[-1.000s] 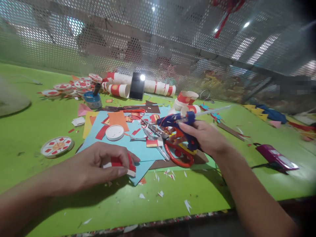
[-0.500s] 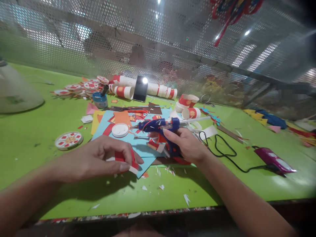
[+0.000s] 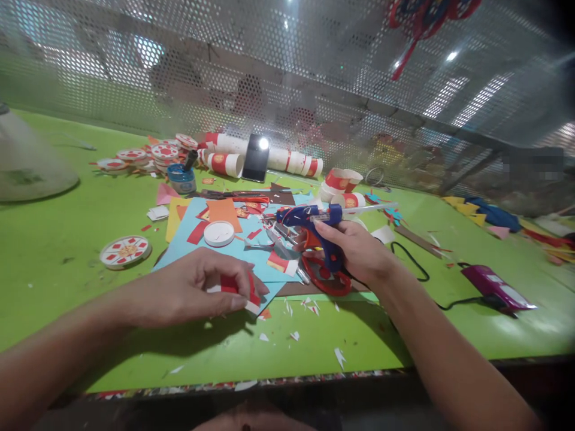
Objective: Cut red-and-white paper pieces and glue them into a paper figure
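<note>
My left hand (image 3: 211, 284) pinches a red and white piece of paper cup (image 3: 253, 302) between thumb and fingers, low over the table's near part. Most of that piece is hidden behind my fingers. In my right hand (image 3: 359, 248) is a blue hot glue gun (image 3: 330, 230), nozzle pointing left and a clear glue stick poking out its back. Under the gun, red-handled scissors (image 3: 330, 284) lie on light blue paper (image 3: 179, 245). A white round lid (image 3: 219, 233) rests on that paper, beyond my left hand. Left of it sits a disc with red pieces (image 3: 126, 251).
Further back are decorated discs (image 3: 165, 151), a blue jar (image 3: 182, 178), a phone (image 3: 256, 157) with its light on and cut paper cups (image 3: 226, 163). A black cord runs to a magenta device (image 3: 496, 287) at right. Paper scraps (image 3: 340, 358) litter the near edge.
My right hand has carried the glue gun to the right and slightly up, uncovering more of the scissors. My left hand has shifted a little to the right with its piece.
</note>
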### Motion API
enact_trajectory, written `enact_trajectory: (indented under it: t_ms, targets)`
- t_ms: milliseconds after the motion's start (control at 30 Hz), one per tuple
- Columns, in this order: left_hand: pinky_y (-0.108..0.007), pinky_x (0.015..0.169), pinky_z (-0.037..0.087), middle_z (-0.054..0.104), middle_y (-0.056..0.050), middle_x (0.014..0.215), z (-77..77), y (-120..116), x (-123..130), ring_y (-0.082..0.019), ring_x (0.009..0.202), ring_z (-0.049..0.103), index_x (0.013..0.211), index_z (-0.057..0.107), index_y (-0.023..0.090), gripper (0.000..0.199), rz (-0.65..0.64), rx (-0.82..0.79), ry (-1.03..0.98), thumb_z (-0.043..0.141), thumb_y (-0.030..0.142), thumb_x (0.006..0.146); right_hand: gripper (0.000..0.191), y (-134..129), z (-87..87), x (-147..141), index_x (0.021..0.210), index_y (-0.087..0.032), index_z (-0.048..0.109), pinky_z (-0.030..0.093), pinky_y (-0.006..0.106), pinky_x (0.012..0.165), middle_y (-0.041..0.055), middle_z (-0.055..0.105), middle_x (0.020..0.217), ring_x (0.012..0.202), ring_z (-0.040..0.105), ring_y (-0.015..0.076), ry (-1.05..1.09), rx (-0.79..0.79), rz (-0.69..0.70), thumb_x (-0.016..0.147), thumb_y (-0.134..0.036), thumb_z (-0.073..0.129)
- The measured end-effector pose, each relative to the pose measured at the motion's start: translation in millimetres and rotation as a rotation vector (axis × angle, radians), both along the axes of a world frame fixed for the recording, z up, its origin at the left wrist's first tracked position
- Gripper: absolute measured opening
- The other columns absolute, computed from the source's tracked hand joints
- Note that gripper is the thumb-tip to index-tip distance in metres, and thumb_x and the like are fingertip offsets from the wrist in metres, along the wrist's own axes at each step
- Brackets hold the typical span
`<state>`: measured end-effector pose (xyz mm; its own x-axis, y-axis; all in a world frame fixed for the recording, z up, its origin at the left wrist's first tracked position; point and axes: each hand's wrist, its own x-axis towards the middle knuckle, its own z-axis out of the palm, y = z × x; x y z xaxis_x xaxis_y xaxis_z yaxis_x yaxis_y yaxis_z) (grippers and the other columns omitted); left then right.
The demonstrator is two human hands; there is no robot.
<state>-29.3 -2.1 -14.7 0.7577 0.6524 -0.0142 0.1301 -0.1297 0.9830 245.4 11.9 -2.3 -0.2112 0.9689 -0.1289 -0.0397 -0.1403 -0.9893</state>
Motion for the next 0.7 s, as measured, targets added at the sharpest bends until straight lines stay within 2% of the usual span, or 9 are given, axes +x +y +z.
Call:
enact_trajectory:
  t_ms: [67, 167, 333, 467, 567, 700]
  targets:
    - [-0.031, 0.072, 0.050, 0.073, -0.010, 0.090, -0.7, 3.5, 7.9, -0.024, 0.088, 0.065, 0.079, 0.071, 0.016, 0.014, -0.064, -0.025, 0.038, 0.065, 0.029, 0.081, 0.020, 2.7, 0.8, -2.0, 0.090, -0.020, 0.070, 0.058, 0.031, 0.066, 0.0035, 0.072, 0.082, 0.070, 0.067, 0.0165, 0.011, -0.004, 0.008, 0.082, -0.037, 0.070]
    - [-0.035, 0.076, 0.050, 0.072, -0.011, 0.088, -0.5, 8.9, 22.4, -0.025, 0.087, 0.066, 0.081, 0.069, 0.014, 0.014, -0.111, -0.102, 0.034, 0.064, 0.027, 0.081, 0.020, 6.7, 2.9, -6.2, 0.089, -0.018, 0.069, 0.059, 0.032, 0.068, 0.0042, 0.072, 0.080, 0.070, 0.069, 0.0171, 0.013, -0.012, 0.045, 0.082, -0.036, 0.069]
    - [-0.035, 0.073, 0.049, 0.070, -0.010, 0.082, -2.9, 14.2, 42.3, -0.023, 0.080, 0.064, 0.074, 0.067, 0.012, 0.014, -0.103, -0.129, 0.055, 0.066, 0.026, 0.078, 0.014, 5.1, 8.7, -11.8, 0.087, -0.016, 0.070, 0.060, 0.030, 0.066, 0.0033, 0.072, 0.078, 0.067, 0.070, 0.0165, 0.017, -0.019, 0.106, 0.084, -0.030, 0.068]
    - [-0.030, 0.063, 0.046, 0.065, -0.006, 0.071, -7.6, 13.9, 49.2, -0.017, 0.066, 0.059, 0.074, 0.066, 0.012, 0.015, -0.110, -0.146, 0.058, 0.064, 0.027, 0.079, 0.010, -0.9, 9.4, -10.1, 0.083, -0.015, 0.069, 0.060, 0.025, 0.061, 0.0023, 0.072, 0.074, 0.064, 0.071, 0.0148, 0.032, -0.036, 0.093, 0.086, -0.024, 0.066]
    - [-0.028, 0.060, 0.043, 0.062, -0.004, 0.066, -10.6, 12.2, 52.0, -0.014, 0.060, 0.055, 0.074, 0.065, 0.012, 0.018, -0.103, -0.160, 0.071, 0.063, 0.028, 0.081, 0.011, -4.4, 6.3, -7.3, 0.082, -0.015, 0.067, 0.060, 0.026, 0.060, 0.0033, 0.072, 0.070, 0.062, 0.071, 0.0159, 0.079, -0.078, 0.113, 0.087, -0.024, 0.064]
    - [-0.027, 0.057, 0.043, 0.063, -0.006, 0.078, -15.4, 10.5, 55.6, -0.012, 0.060, 0.054, 0.075, 0.063, 0.011, 0.020, -0.070, -0.196, 0.062, 0.062, 0.030, 0.082, 0.014, -6.6, 3.3, -5.9, 0.081, -0.014, 0.066, 0.060, 0.032, 0.061, 0.0049, 0.072, 0.070, 0.063, 0.071, 0.0187, 0.166, -0.119, 0.168, 0.086, -0.027, 0.064]
